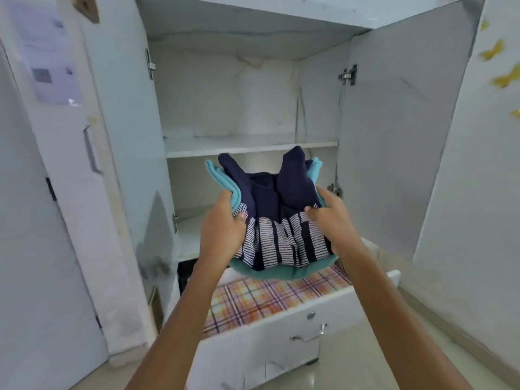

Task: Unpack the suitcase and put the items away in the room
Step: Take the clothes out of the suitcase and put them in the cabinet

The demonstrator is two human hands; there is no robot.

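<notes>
Striped letters on the navy garment (281,243) are creased past reading; the posted papers (47,52) are blurred.

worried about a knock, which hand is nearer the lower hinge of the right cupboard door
Right. The right hand grips the folded clothes just beside the lower hinge; the left hand holds their opposite side.

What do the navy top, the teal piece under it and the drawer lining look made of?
Navy top: soft matte cloth, probably knit; it sags and creases. Teal piece: similar matte cloth, thick rounded folds, perhaps fleece. Drawer lining: flat plaid sheet lying smooth, paper or vinyl; cannot tell which.
</notes>
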